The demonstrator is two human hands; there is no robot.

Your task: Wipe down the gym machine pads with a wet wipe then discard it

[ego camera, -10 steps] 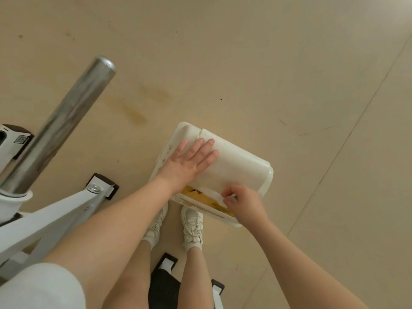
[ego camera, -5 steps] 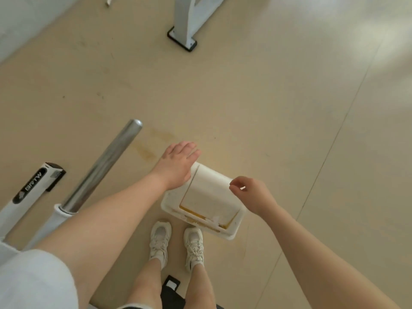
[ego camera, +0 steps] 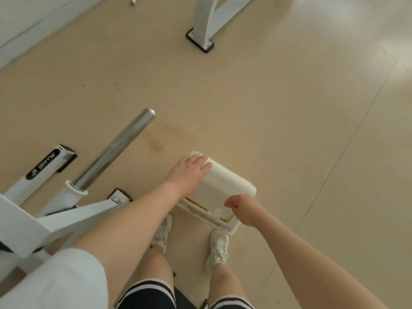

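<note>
- A white machine frame (ego camera: 33, 221) fills the near left, with a steel bar (ego camera: 113, 150) angling up and away from it.
- The left hand (ego camera: 189, 172) lies on the far left corner of a white bin (ego camera: 227, 188) standing on the beige floor (ego camera: 289, 108), fingers straight and flat on its lid.
- A white wipe (ego camera: 219, 212) lies inside the bin, showing through the gap at the near edge.
- The right hand (ego camera: 243, 208) hovers just above the bin's near right side, fingers curled with thumb and fingertip together; whether they touch anything cannot be told.
- White sneakers (ego camera: 218, 248) stand just near of the bin.
- A second frame's foot (ego camera: 200, 41) is far off.
</note>
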